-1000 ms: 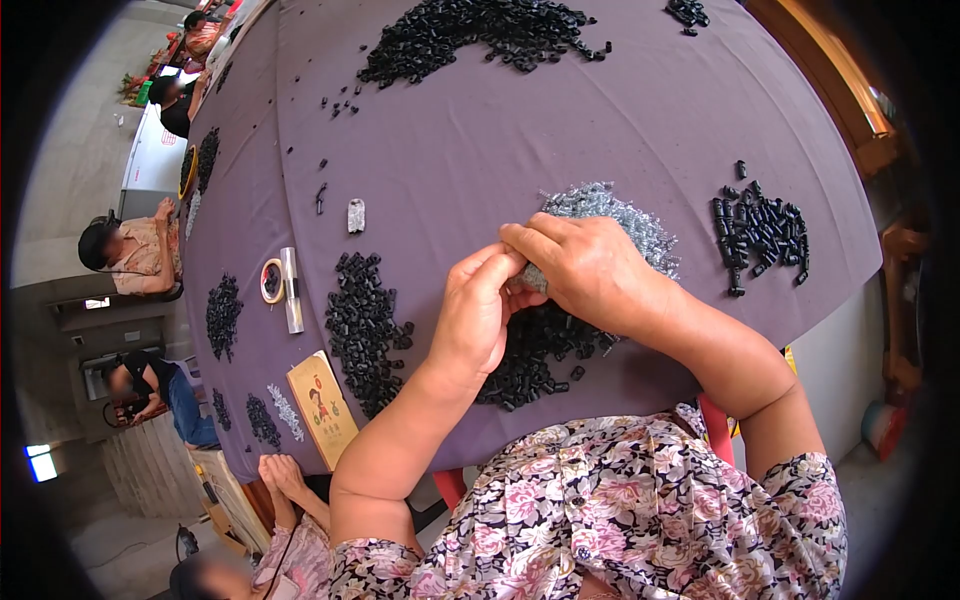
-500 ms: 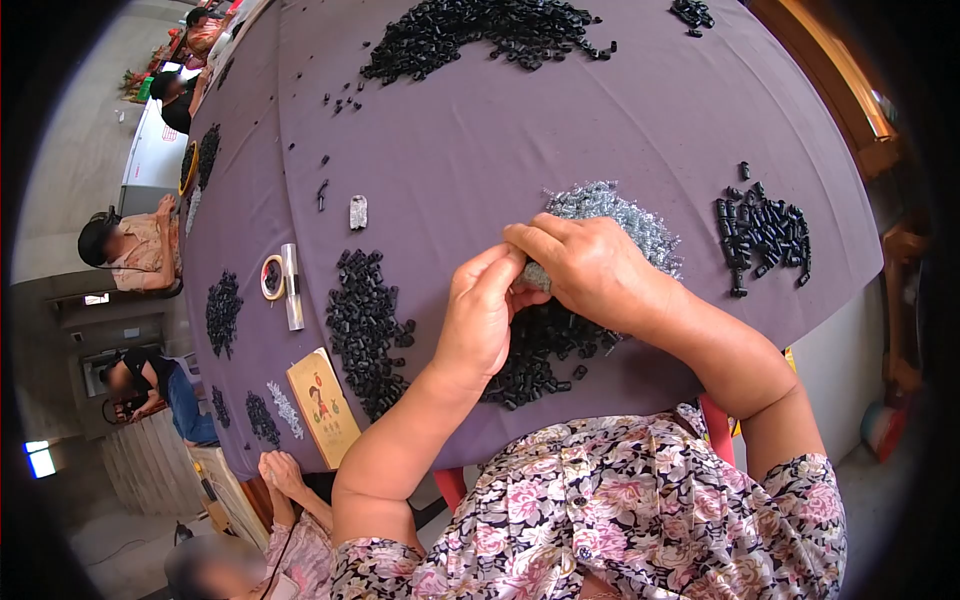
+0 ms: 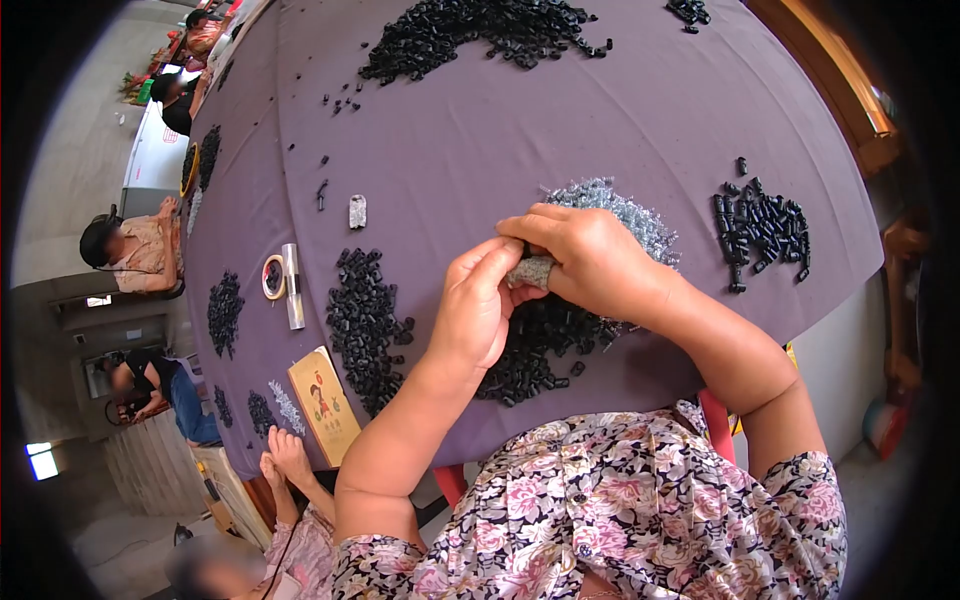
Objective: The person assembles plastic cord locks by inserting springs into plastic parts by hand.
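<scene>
My left hand and my right hand meet above the cloth with their fingertips pinched together. A bit of a small black plastic part shows between them; most of it is hidden by the fingers. A rough grey wrap sits around a finger at the pinch. Just beyond my right hand lies a heap of fine silvery springs. Beneath my wrists spreads a pile of black plastic cylinders, and another black pile lies left of my left hand.
A purple-grey cloth covers the table. On it are black parts at the back and right, a tape roll, a clear tube, a yellow booklet and a grey tag. Other people sit along the left.
My right hand's fingers have shifted slightly up and left over the pinch, uncovering more of the grey wrap. The neighbour's hands at lower left have moved up toward the small piles.
</scene>
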